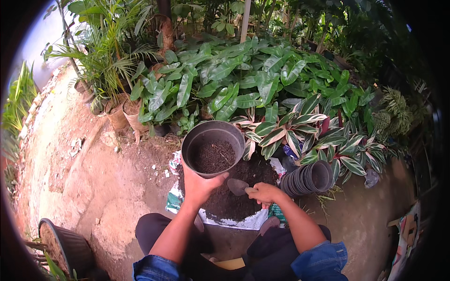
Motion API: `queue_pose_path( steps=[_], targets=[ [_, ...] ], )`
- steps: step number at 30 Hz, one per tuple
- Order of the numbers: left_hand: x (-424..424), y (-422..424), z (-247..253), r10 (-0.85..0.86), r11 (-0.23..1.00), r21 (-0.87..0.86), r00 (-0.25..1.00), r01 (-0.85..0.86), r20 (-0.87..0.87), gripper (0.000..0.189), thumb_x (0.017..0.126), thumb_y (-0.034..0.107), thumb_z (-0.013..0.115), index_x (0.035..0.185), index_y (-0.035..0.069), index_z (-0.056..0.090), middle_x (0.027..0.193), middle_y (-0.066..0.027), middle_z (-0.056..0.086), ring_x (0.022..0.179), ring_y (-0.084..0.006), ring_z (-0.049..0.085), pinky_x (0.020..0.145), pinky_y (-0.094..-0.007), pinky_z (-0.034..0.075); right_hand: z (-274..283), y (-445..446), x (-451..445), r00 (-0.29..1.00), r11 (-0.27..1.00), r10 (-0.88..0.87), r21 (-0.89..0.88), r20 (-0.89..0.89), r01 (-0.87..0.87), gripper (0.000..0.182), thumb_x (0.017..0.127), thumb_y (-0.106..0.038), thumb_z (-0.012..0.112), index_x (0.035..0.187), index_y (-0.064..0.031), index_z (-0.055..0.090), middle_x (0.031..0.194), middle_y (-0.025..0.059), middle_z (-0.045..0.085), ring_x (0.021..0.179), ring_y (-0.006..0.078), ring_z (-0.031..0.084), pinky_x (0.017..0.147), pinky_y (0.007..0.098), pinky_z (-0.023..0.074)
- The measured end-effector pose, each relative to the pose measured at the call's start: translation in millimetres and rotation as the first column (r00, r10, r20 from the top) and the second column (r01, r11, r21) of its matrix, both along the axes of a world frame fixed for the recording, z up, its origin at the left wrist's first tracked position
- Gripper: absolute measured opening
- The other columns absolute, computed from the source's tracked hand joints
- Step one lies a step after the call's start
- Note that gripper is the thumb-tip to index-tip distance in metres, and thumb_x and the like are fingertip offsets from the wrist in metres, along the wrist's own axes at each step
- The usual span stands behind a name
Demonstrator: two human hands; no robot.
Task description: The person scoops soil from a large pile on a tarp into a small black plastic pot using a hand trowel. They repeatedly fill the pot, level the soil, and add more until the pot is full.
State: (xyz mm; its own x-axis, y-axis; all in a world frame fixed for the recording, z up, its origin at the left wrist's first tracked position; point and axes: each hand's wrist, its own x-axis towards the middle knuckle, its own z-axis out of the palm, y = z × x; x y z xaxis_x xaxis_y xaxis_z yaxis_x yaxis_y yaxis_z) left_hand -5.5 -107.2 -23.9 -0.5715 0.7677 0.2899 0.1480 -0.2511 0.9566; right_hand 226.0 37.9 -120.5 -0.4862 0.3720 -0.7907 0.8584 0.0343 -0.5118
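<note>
My left hand point(200, 184) grips a black plastic plant pot point(213, 149) from below and its near side, holding it up with dark soil point(216, 155) inside. My right hand point(265, 194) is closed on the handle of a small hand trowel point(238, 187), whose blade is just over a heap of dark potting soil point(230, 207). That heap lies on an opened white and green plastic sack point(242, 222) between my feet. A stack of several empty black pots point(307, 178) lies on its side to the right of the heap.
Broad-leaved green plants point(246, 73) and striped pink-and-green plants point(302, 130) grow close beyond the soil. Potted palms point(114, 112) stand at the upper left. A large black pot point(68, 246) is at the lower left, and a clear plastic bag point(371, 178) lies to the right.
</note>
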Motion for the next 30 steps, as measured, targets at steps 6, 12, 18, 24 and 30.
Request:
queue_pose_path(
  steps=[6,12,18,24,30],
  targets=[
    [-6,-2,8,0.015,1.0,0.016,0.999,-0.016,0.032,0.104,0.06,0.019,0.093,0.144,0.0,0.035,0.139,-0.0177,0.054,0.128,-0.0292,0.055,0.115,-0.0444,0.04,-96,-55,-19,0.996,0.967,-0.003,-0.255,-0.088,-0.02,0.052,0.095,-0.052,0.06,0.114,-0.0033,0.065,0.079,0.0093,0.061,0.056,0.0212,0.064,0.051,0.0391,0.0565],
    [-16,-7,6,0.028,0.999,-0.032,0.999,-0.027,0.031,0.105,0.061,0.018,0.093,0.145,0.0,0.033,0.139,-0.0177,0.053,0.13,-0.0289,0.054,0.115,-0.0439,0.04,-124,-38,-22,0.971,0.958,-0.225,-0.199,-0.079,0.205,0.036,0.097,-0.037,0.067,0.11,-0.0041,0.06,0.075,0.0067,0.06,0.05,0.0171,0.058,0.044,0.0368,0.0521],
    [-10,1,5,0.015,1.0,-0.003,0.997,-0.015,0.069,0.108,0.06,0.021,0.095,0.146,-0.001,0.033,0.139,-0.0181,0.053,0.13,-0.0292,0.054,0.116,-0.0437,0.039,-128,-34,-13,0.964,0.96,-0.248,0.112,-0.093,0.258,0.036,0.097,-0.032,0.069,0.111,-0.0011,0.058,0.072,0.0082,0.059,0.044,0.0194,0.056,0.043,0.0375,0.0502],
    [-8,3,2,0.013,1.0,-0.005,1.0,-0.013,0.025,0.111,0.059,0.023,0.096,0.147,-0.001,0.032,0.14,-0.0181,0.052,0.131,-0.0296,0.053,0.116,-0.044,0.039,-121,-31,-6,0.969,0.989,-0.146,-0.06,-0.2,0.137,0.034,0.097,-0.03,0.07,0.117,-0.0045,0.059,0.07,0.0067,0.058,0.045,0.0188,0.056,0.041,0.0372,0.0469],
    [-4,3,9,-0.009,1.0,0.017,0.999,0.009,0.034,0.111,0.06,0.022,0.096,0.147,-0.001,0.031,0.141,-0.0181,0.052,0.132,-0.0293,0.053,0.116,-0.0435,0.039,-99,-23,-2,0.974,0.99,-0.121,-0.1,-0.194,0.103,0.033,0.095,-0.03,0.071,0.116,-0.0062,0.061,0.07,0.0048,0.058,0.046,0.017,0.055,0.041,0.0352,0.0447]
  ],
)
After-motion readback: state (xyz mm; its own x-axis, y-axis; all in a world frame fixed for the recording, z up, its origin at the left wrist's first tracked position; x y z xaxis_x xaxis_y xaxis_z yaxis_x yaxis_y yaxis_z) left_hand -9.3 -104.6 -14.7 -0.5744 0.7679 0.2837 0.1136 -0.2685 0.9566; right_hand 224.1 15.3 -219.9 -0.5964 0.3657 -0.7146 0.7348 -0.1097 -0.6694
